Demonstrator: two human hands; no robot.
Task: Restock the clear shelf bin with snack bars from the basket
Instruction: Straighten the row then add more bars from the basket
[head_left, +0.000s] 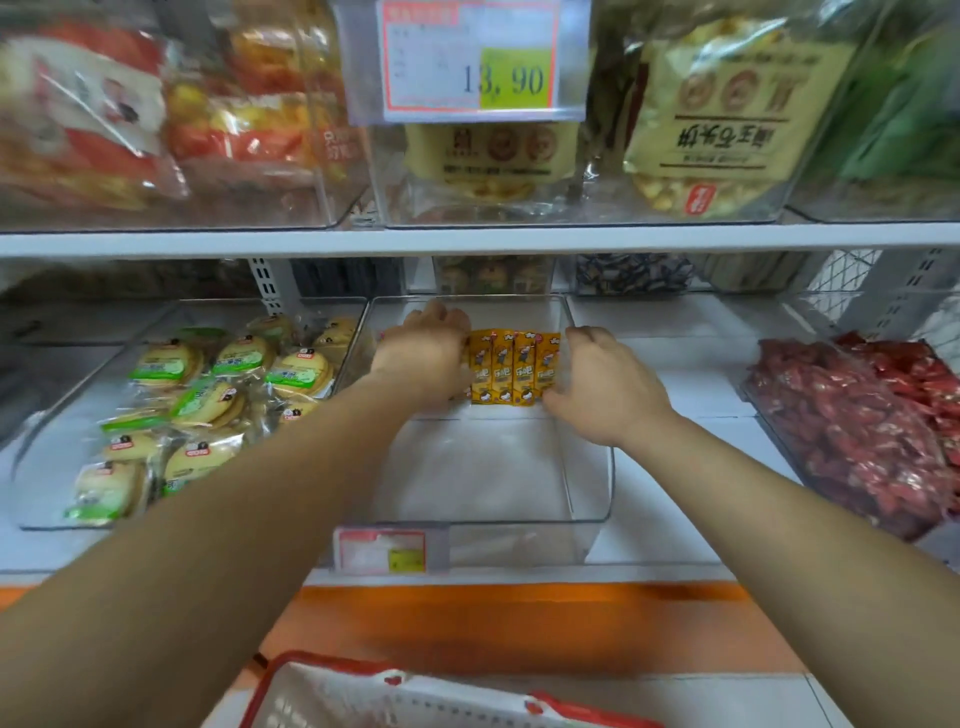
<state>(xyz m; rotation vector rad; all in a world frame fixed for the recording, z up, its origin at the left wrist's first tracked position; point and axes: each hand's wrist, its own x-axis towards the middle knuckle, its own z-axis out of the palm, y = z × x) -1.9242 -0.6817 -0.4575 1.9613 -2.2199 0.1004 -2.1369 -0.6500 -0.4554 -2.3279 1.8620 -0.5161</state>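
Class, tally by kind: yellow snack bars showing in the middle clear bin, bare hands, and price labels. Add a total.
Yellow-wrapped snack bars: 4
Bare hands: 2 (left hand, right hand)
White, red-edged price labels: 2 (upper, lower)
Total: 8

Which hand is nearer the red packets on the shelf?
Right. The right hand is at the right end of the yellow snack bars, toward the red packets; the left hand is at their left end.
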